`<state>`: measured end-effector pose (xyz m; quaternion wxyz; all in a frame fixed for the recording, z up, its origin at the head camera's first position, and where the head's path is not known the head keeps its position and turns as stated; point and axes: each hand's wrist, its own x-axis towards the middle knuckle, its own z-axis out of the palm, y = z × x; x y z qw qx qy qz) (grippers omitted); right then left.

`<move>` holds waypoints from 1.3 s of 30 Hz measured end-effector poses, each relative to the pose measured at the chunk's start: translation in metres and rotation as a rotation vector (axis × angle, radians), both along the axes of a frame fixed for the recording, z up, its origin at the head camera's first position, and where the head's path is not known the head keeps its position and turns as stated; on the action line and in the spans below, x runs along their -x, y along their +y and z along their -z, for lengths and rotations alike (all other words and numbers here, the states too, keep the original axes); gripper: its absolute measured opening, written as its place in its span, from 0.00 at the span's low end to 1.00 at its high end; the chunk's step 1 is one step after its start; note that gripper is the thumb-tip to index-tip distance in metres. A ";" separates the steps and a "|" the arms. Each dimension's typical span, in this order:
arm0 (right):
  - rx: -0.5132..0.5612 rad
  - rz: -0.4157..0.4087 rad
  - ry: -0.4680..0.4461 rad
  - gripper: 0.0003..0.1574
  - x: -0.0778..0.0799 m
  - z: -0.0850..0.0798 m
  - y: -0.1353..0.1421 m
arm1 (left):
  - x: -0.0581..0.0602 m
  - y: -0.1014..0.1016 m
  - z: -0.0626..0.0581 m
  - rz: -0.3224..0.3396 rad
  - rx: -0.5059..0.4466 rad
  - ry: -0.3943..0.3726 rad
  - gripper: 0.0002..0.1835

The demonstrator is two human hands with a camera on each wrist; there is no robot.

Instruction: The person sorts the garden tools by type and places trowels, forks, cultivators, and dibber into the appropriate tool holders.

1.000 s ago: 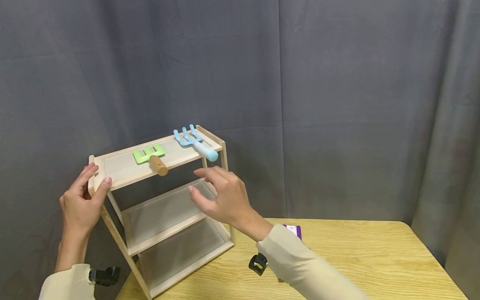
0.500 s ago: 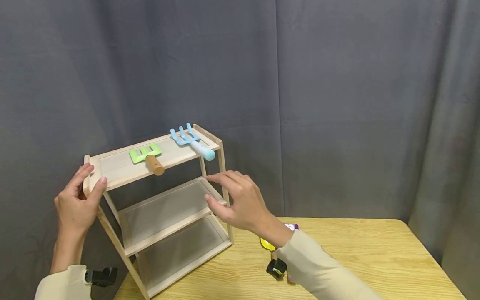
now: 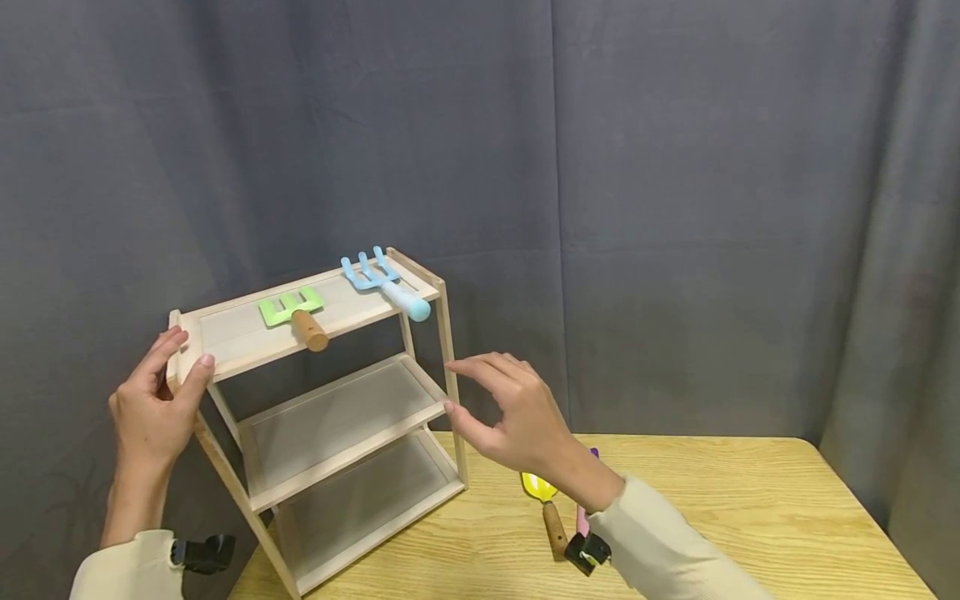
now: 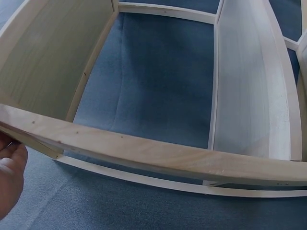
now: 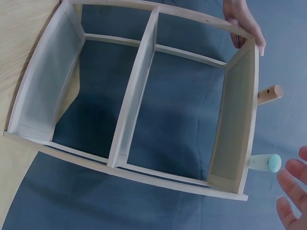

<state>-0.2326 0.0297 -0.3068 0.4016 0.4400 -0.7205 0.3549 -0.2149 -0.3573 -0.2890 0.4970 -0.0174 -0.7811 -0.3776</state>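
Tool [image 3: 582, 522], pink-handled, partly behind right forearm [image 3: 588, 477]

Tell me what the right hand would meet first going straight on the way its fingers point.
Probably the right front post of the wooden rack: in the head view the fingers of the right hand point at it, though depth is unclear; they might pass in front.

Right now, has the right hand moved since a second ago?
Yes. In the head view, the right hand has shifted rightward against the three-tier wooden rack and now lies mostly beyond its right post.
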 end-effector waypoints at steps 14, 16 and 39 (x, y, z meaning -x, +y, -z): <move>-0.019 0.003 -0.040 0.22 -0.003 0.012 0.022 | 0.000 0.000 0.001 -0.014 0.027 0.008 0.23; -0.024 0.001 -0.044 0.22 -0.004 0.013 0.025 | 0.000 0.000 0.001 -0.011 0.030 0.010 0.23; -0.003 0.048 -0.053 0.23 -0.016 0.029 0.054 | 0.000 0.000 0.001 -0.003 0.026 0.013 0.23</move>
